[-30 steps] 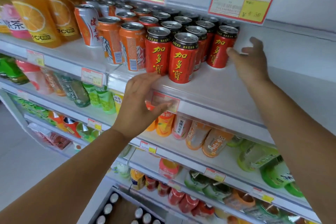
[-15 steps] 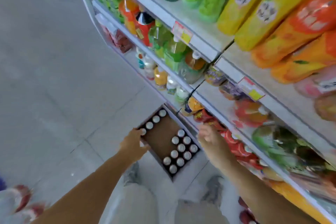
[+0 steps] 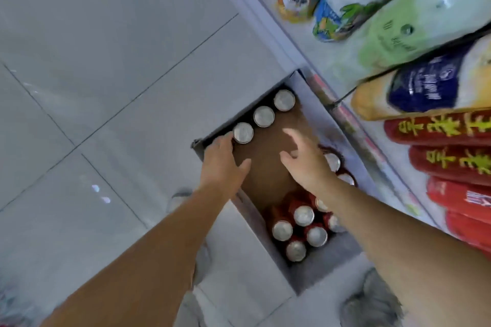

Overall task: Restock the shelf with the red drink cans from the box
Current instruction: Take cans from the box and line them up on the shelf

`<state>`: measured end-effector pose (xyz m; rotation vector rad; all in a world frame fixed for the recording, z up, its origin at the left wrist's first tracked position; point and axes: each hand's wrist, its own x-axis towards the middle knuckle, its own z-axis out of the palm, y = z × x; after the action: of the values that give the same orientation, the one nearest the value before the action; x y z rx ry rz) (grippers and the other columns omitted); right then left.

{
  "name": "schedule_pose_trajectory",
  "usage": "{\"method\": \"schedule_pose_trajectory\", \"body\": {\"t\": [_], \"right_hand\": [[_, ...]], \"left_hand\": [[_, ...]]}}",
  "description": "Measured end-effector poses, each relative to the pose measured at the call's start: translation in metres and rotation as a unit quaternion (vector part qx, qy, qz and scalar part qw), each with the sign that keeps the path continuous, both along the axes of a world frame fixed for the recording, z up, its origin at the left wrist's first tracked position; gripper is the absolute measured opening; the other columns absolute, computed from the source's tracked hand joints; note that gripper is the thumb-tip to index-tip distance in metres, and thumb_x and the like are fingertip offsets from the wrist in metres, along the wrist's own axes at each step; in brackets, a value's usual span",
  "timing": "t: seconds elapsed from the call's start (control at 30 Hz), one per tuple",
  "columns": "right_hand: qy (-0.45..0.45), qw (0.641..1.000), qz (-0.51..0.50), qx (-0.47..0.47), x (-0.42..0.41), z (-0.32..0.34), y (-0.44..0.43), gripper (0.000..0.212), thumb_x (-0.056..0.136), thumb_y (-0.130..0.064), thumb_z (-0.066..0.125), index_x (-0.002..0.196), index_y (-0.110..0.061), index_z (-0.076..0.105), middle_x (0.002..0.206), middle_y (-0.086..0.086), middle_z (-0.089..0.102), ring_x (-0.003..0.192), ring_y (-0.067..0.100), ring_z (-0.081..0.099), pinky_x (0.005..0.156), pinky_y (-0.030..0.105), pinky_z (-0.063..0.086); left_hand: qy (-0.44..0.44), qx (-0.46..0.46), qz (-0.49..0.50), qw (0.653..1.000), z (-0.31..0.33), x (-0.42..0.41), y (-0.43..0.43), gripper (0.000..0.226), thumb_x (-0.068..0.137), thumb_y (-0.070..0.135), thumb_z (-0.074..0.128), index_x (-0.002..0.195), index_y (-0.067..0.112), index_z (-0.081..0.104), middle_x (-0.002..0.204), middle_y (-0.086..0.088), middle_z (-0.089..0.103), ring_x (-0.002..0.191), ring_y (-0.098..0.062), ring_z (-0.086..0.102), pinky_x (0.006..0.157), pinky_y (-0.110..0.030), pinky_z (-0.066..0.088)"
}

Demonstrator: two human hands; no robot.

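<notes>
- Box (image 3: 316, 271) is pictured on the floor (image 3: 106, 61) beside the shelf (image 3: 297, 42), with red cans (image 3: 303, 215) clustered at its near end and three lined along one wall.
- Left hand (image 3: 223, 164) is spread and grasps nothing, fingertips by the row.
- Right hand (image 3: 305, 164) is splayed above the bare bottom, nothing grasped.

The middle of the box (image 3: 265, 146) is bare card, with room to reach down; three cans (image 3: 263, 116) stand in a row by its left wall; a bunch of cans (image 3: 303, 215) fills the near corner; more cans (image 3: 332, 162) sit by the right wall; the shelf edge (image 3: 345, 119) runs just beside that wall; the left hand (image 3: 221, 164) and right hand (image 3: 305, 162) hang over the bare part, a gap between them.
</notes>
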<state>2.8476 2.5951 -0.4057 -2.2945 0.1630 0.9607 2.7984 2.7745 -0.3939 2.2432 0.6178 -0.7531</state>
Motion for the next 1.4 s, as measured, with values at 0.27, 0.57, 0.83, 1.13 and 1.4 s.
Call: {"method": "schedule_pose_trajectory", "body": {"t": [0.27,0.57,0.83,1.13,1.4], "right_hand": [[-0.044,0.999,0.009,0.02,0.041,-0.114,0.042,0.088,0.08,-0.025,0.071,0.15,-0.039,0.019,0.137,0.009,0.049,0.125,0.026,0.05,0.101,0.039,0.043],[-0.074,0.997,0.0,0.031,0.041,-0.118,0.033,0.076,0.071,-0.022,0.08,0.136,-0.031,0.041,0.122,0.001,0.063,0.112,0.024,0.059,0.091,0.034,0.047],[-0.099,0.993,-0.032,0.06,0.009,0.012,-0.021,0.071,0.067,-0.028,0.084,0.129,-0.028,0.049,0.12,-0.012,0.06,0.11,0.007,0.055,0.087,0.016,0.038],[-0.122,0.98,-0.135,0.079,-0.012,0.322,-0.075,0.062,0.065,-0.033,0.083,0.118,-0.036,0.051,0.105,-0.019,0.066,0.099,-0.006,0.059,0.083,0.013,0.045],[-0.288,0.939,-0.163,0.091,-0.034,0.622,-0.129,0.064,0.065,-0.026,0.086,0.114,-0.041,0.047,0.099,-0.028,0.061,0.089,-0.015,0.059,0.074,0.002,0.042]], "left_hand": [[-0.062,0.204,-0.039,0.976,-0.103,0.015,-0.022,0.077,0.081,0.04,0.071,0.144,0.015,0.035,0.134,-0.011,0.054,0.127,-0.031,0.046,0.103,-0.045,0.032],[-0.117,0.206,0.054,0.97,-0.121,0.016,-0.026,0.072,0.064,0.041,0.083,0.128,0.024,0.055,0.119,-0.006,0.064,0.114,-0.03,0.054,0.089,-0.044,0.035],[-0.138,-0.04,0.074,0.987,-0.001,0.004,-0.02,0.061,0.065,0.018,0.087,0.115,0.019,0.051,0.115,0.004,0.039,0.093,0.013,0.043,0.082,0.005,0.029],[-0.213,-0.126,-0.003,0.969,0.298,0.022,-0.052,0.061,0.057,0.038,0.082,0.107,0.045,0.048,0.112,0.012,0.047,0.102,-0.003,0.055,0.088,-0.018,0.045],[-0.364,-0.167,-0.148,0.904,0.58,0.034,-0.081,0.064,0.061,0.049,0.076,0.12,0.039,0.053,0.111,0.023,0.062,0.107,-0.002,0.059,0.09,-0.012,0.043]]}}
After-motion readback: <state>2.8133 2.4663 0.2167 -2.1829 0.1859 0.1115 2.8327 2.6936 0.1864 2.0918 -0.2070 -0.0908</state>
